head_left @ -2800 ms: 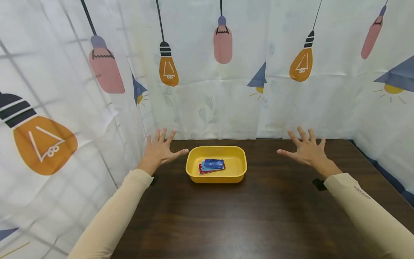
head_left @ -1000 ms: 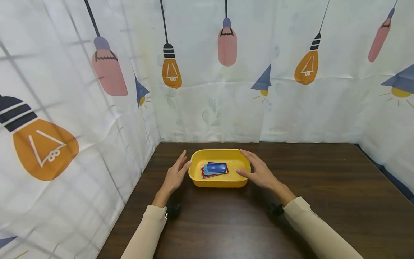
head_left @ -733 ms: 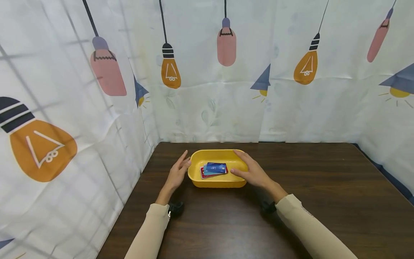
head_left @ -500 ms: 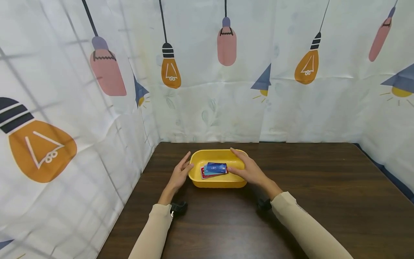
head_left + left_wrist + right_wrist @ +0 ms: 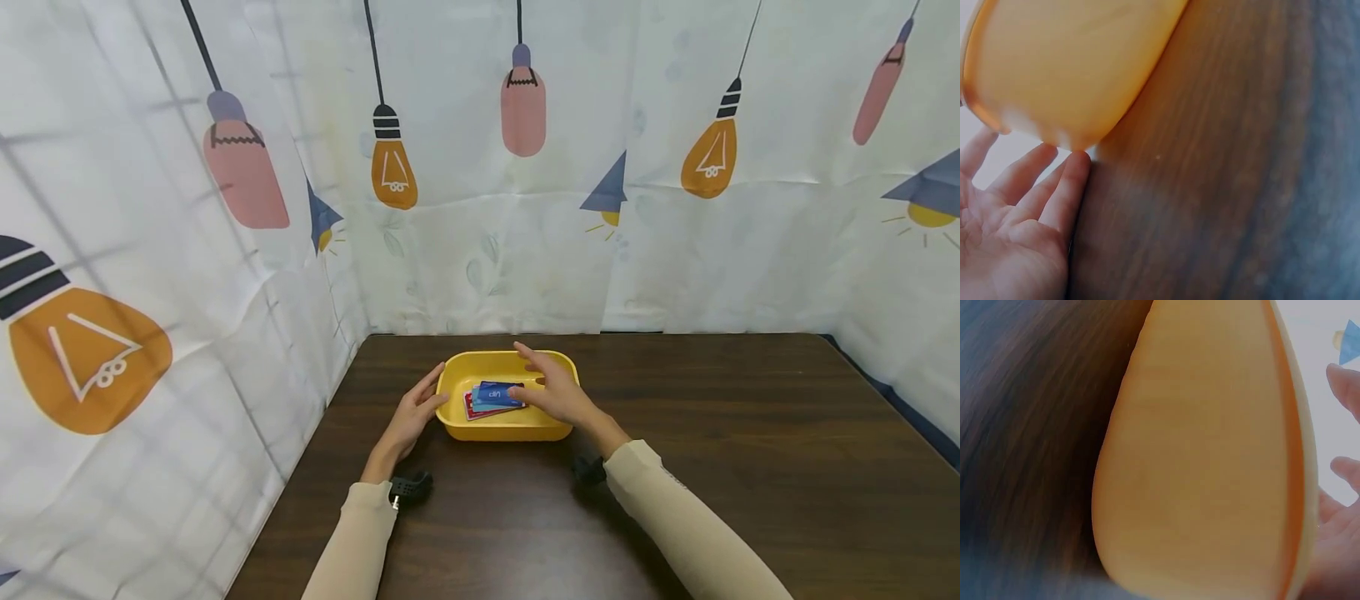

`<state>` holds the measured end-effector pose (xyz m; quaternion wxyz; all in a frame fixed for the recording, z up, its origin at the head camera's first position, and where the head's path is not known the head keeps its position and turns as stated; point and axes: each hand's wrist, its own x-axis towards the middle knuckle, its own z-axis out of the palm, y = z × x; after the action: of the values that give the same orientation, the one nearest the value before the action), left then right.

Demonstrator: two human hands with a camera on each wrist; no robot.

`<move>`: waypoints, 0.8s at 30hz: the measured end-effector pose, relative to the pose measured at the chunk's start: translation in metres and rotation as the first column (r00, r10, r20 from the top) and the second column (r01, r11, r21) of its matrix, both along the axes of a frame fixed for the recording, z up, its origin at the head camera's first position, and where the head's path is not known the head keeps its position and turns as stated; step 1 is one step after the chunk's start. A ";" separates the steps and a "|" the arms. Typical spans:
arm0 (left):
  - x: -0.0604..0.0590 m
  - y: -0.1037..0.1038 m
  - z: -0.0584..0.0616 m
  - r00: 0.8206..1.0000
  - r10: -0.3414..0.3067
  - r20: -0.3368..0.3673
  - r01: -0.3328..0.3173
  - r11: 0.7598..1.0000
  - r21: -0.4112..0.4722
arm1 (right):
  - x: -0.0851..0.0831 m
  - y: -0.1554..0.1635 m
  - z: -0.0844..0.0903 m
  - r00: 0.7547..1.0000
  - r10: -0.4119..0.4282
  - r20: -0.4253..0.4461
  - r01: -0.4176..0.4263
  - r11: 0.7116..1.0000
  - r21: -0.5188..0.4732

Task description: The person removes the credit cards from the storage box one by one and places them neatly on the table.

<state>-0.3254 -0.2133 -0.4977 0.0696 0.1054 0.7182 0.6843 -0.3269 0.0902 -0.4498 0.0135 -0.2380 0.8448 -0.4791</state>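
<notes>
A yellow tray [image 5: 498, 432] sits on the dark wooden table [image 5: 712, 467] toward the back left. Inside it lies a small stack of cards, a blue card [image 5: 493, 393] on top and a red one [image 5: 471, 411] at the bottom. My left hand [image 5: 417, 408] rests with straight fingers against the tray's left wall; the left wrist view shows its fingers [image 5: 1054, 194] beside the tray's wall [image 5: 1072, 62]. My right hand [image 5: 546, 388] reaches over the tray's right side with spread fingers, its thumb at the blue card's right edge. In the right wrist view the tray's wall [image 5: 1197, 456] fills the frame.
White curtains printed with light bulbs [image 5: 480, 208] close off the table at the left, back and right. Black wrist mounts [image 5: 409, 486] sit on both forearms. Bare tabletop stretches to the right of the tray and in front of it.
Both hands came down from spread wide apart to the tray. In the last second my right hand slid from the right rim leftward over the tray to the cards; the left hand stayed.
</notes>
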 end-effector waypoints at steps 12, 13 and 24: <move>0.001 -0.006 -0.005 0.999 -0.044 0.004 0.044 0.998 0.053 | -0.007 -0.011 -0.002 0.997 -0.030 0.074 0.025 0.997 0.074; 0.001 -0.007 -0.006 0.999 -0.047 0.001 0.046 0.997 0.056 | -0.008 -0.011 -0.002 0.997 -0.028 0.076 0.022 0.997 0.080; -0.001 -0.007 -0.008 0.998 -0.049 -0.028 0.051 0.996 0.071 | -0.023 -0.014 -0.003 0.979 -0.018 0.202 -0.009 0.992 0.129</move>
<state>-0.3260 -0.2205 -0.5053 0.0733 0.1346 0.6912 0.7062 -0.3503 0.0764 -0.4531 0.1136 -0.1847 0.8687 -0.4453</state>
